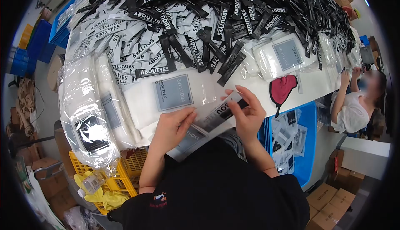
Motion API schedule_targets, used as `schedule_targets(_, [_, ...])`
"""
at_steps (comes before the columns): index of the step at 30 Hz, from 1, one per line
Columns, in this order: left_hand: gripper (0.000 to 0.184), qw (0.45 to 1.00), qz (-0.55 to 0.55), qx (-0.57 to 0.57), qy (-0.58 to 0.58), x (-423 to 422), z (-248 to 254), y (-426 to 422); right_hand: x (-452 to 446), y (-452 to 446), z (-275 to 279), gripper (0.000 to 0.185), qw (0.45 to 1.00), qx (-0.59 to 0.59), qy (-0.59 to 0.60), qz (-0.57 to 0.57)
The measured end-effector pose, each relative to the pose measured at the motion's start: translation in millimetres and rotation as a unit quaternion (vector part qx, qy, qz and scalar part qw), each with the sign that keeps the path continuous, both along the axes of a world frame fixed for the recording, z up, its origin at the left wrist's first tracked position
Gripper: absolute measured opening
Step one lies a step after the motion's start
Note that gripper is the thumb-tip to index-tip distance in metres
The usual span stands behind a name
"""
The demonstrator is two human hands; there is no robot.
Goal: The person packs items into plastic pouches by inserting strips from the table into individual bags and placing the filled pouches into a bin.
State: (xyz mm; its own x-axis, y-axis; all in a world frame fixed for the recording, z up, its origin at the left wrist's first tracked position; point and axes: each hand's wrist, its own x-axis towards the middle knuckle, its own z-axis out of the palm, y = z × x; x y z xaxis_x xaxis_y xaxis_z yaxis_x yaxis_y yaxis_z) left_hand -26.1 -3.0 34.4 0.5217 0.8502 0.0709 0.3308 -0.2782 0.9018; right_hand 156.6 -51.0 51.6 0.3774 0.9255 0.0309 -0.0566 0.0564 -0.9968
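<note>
Between my two hands is a clear printed plastic bag (212, 118) with dark lettering, over the table's front edge. My left hand (175, 126) pinches its left side between thumb and fingers. At its right end, my right hand (246, 112) holds the bag by thumb and fingers, with a dark piece showing through or behind the film. Just beyond my hands lies a stack of clear bags with grey labels (174, 92). Black sachets (231, 69) and white sachets (133, 40) are heaped behind the stack.
Wrapped bag bundles (85, 105) lie at the left, another bundle (283, 56) at the right. A red pouch (284, 89) sits near the edge above a blue bin (309, 146). A yellow crate (129, 169) stands lower left. Another person (358, 109) is at the right.
</note>
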Motion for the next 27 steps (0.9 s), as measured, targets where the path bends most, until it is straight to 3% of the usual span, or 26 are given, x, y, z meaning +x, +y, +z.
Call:
schedule_targets(2, [0.011, 0.999, 0.024, 0.018, -0.011, 1.5, 1.8, -2.2, 14.0, -1.1, -2.0, 0.015, 0.968, -0.017, -0.25, 0.034])
schedule_targets(3, [0.011, 0.999, 0.036, 0.026, -0.017, 1.2, -1.1, -2.0, 15.5, -0.7, -7.0, 0.016, 0.951, -0.014, -0.289, 0.11])
schedule_targets(6, [0.012, 0.999, -0.014, 0.034, -0.024, -6.7, 4.0, 2.7, 42.0, 1.4, -15.2, 0.016, 0.897, -0.169, -0.14, 0.385])
schedule_targets(7, [0.011, 0.998, -0.041, 0.031, -0.028, -8.2, 5.5, 2.1, 42.1, -0.5, -14.7, 0.014, 0.906, -0.173, 0.008, 0.386])
schedule_targets(10, [0.01, 0.998, -0.056, 0.009, -0.028, 0.0, 5.1, -6.0, 33.5, 6.0, -26.1, 0.018, 0.889, -0.189, 0.007, 0.417])
schedule_targets(11, [0.012, 0.998, -0.054, 0.037, 0.011, 4.1, 4.4, -7.7, 30.8, 7.1, -28.8, 0.018, 0.887, -0.188, -0.019, 0.421])
schedule_targets(13, [0.015, 0.997, -0.072, -0.013, -0.021, 0.5, 1.4, -6.2, 26.6, 7.1, -32.7, 0.019, 0.883, -0.185, -0.069, 0.426])
schedule_targets(16, [0.019, 0.998, -0.023, -0.06, -0.012, -6.3, 4.7, -4.5, 28.1, 6.5, -31.9, 0.019, 0.902, -0.215, 0.163, 0.336])
schedule_targets(19, [0.019, 0.994, 0.033, -0.088, -0.059, -4.3, -0.6, -2.5, 5.5, -0.2, -3.8, 0.016, 0.954, -0.126, 0.195, 0.187])
schedule_targets(23, [0.017, 0.996, 0.016, -0.019, -0.089, 5.9, -2.2, -6.0, 5.6, -9.9, -8.6, 0.013, 0.97, -0.01, -0.134, 0.202])
schedule_targets(26, [0.015, 0.994, 0.061, 0.072, -0.056, 19.3, -6.3, -16.3, 9.2, -12.0, -13.5, 0.015, 0.97, 0.032, -0.182, 0.161])
schedule_targets(27, [0.015, 0.995, 0.024, 0.06, -0.07, 22.0, -6.6, -15.4, 17.5, -11.9, -8.9, 0.015, 0.97, -0.005, -0.165, 0.177])
